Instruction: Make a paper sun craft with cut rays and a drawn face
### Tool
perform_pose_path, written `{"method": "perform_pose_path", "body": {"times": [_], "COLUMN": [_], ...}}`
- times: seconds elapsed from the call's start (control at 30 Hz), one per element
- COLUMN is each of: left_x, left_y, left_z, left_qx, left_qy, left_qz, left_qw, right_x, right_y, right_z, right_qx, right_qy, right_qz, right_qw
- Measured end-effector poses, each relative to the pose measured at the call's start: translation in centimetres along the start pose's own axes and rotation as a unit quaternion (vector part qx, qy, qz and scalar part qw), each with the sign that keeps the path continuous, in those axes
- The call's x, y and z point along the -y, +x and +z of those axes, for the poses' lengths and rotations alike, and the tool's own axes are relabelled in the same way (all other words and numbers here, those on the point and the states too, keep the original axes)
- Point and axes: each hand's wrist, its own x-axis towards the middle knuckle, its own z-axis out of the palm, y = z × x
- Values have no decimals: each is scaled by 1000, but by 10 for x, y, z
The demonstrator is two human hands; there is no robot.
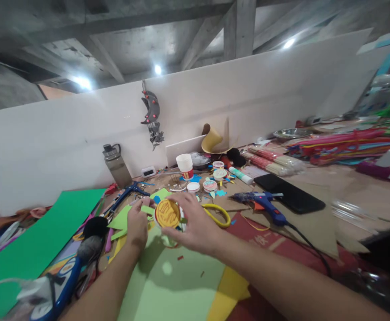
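Observation:
My right hand (pixel 197 223) curls round a small round piece (pixel 167 213) with a yellow face and darker drawn lines. Its rim looks whitish; I cannot tell whether it is the end of a paper cup. To its left, my left hand (pixel 138 225) is closed, with a light green paper strip (pixel 147 209) pinched at its fingertips. The strip reaches toward the yellow-faced piece; whether they are joined is unclear. Below both hands lies a large pale green sheet (pixel 178 285). Further light green paper (pixel 118 221) lies beside my left hand.
A blue glue gun (pixel 269 207) with its cord, a black phone (pixel 290 192) and a yellow ring (pixel 221 219) lie to the right. Behind stand white paper cups (pixel 184 165) and a bottle (pixel 117 166). A green sheet (pixel 52 238) and a power strip (pixel 59 285) lie left.

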Motion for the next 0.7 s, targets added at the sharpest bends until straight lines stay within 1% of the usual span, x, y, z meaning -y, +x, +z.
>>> {"method": "perform_pose_path", "body": {"times": [0.07,0.13,0.27,0.33,0.4,0.5,0.57,0.6,0.67,0.7], "left_x": [0,-1,-4,-6,-7,-7,-8,-8,-7,-7], "left_y": [3,5,6,6,6,4,3,2,2,1], "left_z": [-1,-4,-7,-8,-8,-6,-5,-4,-2,-2], "left_qx": [-3,9,11,15,21,34,43,47,53,57], "left_qy": [-25,-32,-35,-43,-51,-55,-50,-46,-37,-31], "left_qz": [2,12,22,23,27,32,34,37,47,53], "left_qw": [1000,999,999,999,998,997,997,997,997,996], "right_x": [-5,-11,-21,-24,-26,-34,-44,-51,-67,-76], "right_y": [3,5,6,7,11,29,46,55,72,78], "right_z": [2,5,11,11,6,-13,-34,-46,-71,-82], "right_qx": [-17,-21,-6,-12,-19,-14,-2,7,18,23], "right_qy": [-23,-49,-83,-108,-140,-197,-254,-293,-370,-383], "right_qz": [-2,15,45,44,44,40,41,55,142,173], "right_qw": [1000,998,995,993,989,980,966,955,918,907]}}
